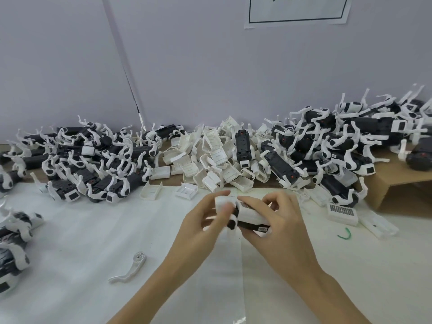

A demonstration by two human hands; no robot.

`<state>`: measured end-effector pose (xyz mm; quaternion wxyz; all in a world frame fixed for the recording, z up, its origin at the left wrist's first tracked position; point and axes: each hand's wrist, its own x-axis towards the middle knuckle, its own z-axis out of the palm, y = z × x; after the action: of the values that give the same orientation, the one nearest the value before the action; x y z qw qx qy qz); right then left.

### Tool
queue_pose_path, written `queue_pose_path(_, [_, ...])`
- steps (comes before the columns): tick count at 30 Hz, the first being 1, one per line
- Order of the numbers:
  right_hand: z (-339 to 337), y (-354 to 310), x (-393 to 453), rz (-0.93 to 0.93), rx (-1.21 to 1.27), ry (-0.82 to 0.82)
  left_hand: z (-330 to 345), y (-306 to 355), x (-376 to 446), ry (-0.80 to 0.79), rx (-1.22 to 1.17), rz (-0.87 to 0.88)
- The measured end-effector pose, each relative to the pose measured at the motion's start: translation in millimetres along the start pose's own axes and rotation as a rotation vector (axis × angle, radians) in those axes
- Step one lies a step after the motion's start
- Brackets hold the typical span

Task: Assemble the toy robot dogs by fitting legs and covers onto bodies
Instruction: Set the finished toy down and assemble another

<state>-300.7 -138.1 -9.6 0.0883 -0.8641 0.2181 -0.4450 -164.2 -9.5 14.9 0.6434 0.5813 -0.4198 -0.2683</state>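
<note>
1. White foam sheet (81, 242) covers the table, and both hands work just above its middle.
2. The left hand (201, 220) grips the white front end of a dog (245, 218), fingers curled round it; that end is blurred.
3. The right hand (278, 220) holds the dog's black-and-white body from the other side, thumb and fingers curled over its top and back.
4. A loose white leg (131, 267) lies flat on the sheet, well left of the hands.
5. A heap of white covers (210, 157) sits behind the hands against the wall, one black body (243, 146) on top.
6. Piles of legged dogs lie on either side of it: a left pile (88, 160) and a right pile (339, 141), the latter partly on a cardboard box (397, 183).
7. A green wire (344, 233) lies on the sheet to the right.
</note>
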Motion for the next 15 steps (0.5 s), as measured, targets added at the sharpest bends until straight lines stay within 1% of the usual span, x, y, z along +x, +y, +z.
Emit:
queue_pose_path(2, [-1,3,0,-0.031,-0.001,-0.013,2,-2,0,0.011,0.053,0.01])
queue_pose_path(3, [-2,5,0,-0.015,0.058,-0.055,2,-3,1,0.029,0.044,0.014])
queue_pose_path(4, [-4,7,0,0.032,0.177,-0.14,1,-4,2,0.05,0.017,0.021])
queue_pose_path(6, [-10,10,4,0.213,0.525,-0.375,-5,-5,5,0.093,-0.003,0.057])
queue_pose_path(7, [-14,12,6,0.278,0.631,-0.444,-10,-5,7,0.099,0.016,0.086])
queue_pose_path(8, [-16,15,7,0.289,0.643,-0.457,-16,-7,9,0.079,0.043,0.112])
queue_pose_path(9, [-17,18,7,0.277,0.601,-0.438,-21,-9,11,0.03,0.079,0.138])
queue_pose_path(11, [-17,18,6,0.214,0.496,-0.354,-29,-16,12,-0.103,0.199,0.199])
queue_pose_path(12, [-18,16,6,0.173,0.458,-0.319,-32,-19,13,-0.149,0.302,0.25])
queue_pose_path(13, [-17,15,5,0.12,0.411,-0.286,-35,-22,14,-0.17,0.428,0.325])
queue_pose_path(15, [-17,14,4,-0.014,0.282,-0.217,-39,-25,16,-0.159,0.644,0.511])
